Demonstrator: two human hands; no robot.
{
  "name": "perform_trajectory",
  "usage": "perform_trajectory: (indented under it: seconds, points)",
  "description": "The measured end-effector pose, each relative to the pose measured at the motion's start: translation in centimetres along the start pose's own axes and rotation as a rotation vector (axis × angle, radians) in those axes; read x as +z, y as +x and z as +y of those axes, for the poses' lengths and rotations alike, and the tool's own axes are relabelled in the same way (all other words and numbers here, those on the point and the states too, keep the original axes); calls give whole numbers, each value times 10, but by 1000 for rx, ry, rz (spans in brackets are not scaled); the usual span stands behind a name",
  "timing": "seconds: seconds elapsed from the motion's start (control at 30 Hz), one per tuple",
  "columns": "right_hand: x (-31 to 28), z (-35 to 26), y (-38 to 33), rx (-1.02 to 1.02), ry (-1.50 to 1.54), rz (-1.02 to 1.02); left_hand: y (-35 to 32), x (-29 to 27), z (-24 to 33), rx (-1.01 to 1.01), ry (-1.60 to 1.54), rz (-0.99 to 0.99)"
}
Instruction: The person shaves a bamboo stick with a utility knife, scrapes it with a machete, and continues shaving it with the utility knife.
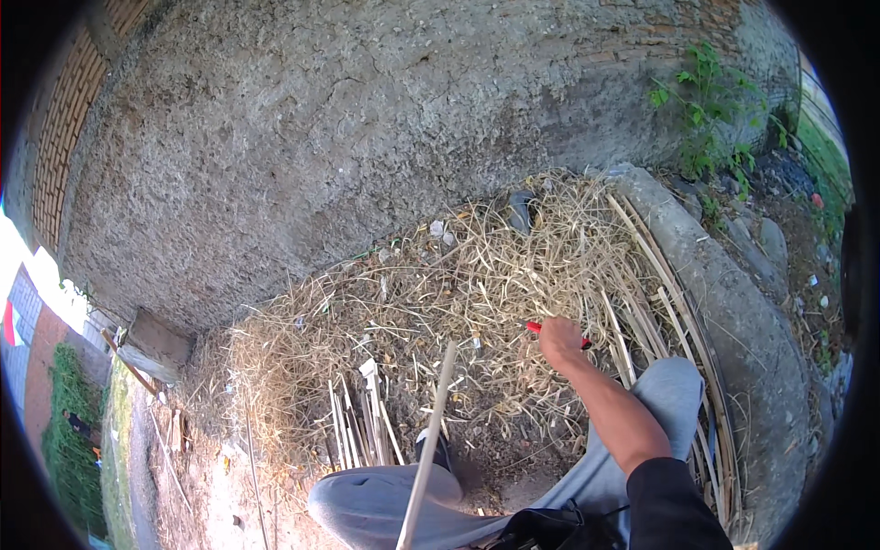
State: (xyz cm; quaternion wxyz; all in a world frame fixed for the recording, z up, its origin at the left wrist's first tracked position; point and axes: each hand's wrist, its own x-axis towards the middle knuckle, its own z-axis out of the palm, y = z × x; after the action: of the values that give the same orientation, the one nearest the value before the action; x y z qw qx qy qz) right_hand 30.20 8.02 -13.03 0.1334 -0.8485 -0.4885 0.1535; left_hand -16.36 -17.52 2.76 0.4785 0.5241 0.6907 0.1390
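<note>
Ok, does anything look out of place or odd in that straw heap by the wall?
A few bits stand out: a dark grey scrap and pale litter lie on the dry straw heap near the plastered wall. The right hand holds a red-handled tool over the straw.
</note>
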Motion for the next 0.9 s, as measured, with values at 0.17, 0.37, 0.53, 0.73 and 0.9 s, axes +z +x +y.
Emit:
perform_trajectory:
  seconds: [0.17, 0.37, 0.53, 0.73, 0.9]
  points:
    - [-15, -42, -26, -63, 108, -53, 26, -8, -21, 143, -216, -98]
    - [-50, -75, -45, -29, 734, -270, 32, -1, 3, 242, -246, -205]
    - [-65, -82, -57, 33, 1582, -294, 42, -8, 13, 407, -64, -263]
    - [-103, -63, -55, 65, 1755, -236, 79, -53, 36, 499, 332, -6]
    - [-145, -40, -50, 100, 1809, 22, 110, -64, 142, 688, 606, 410]
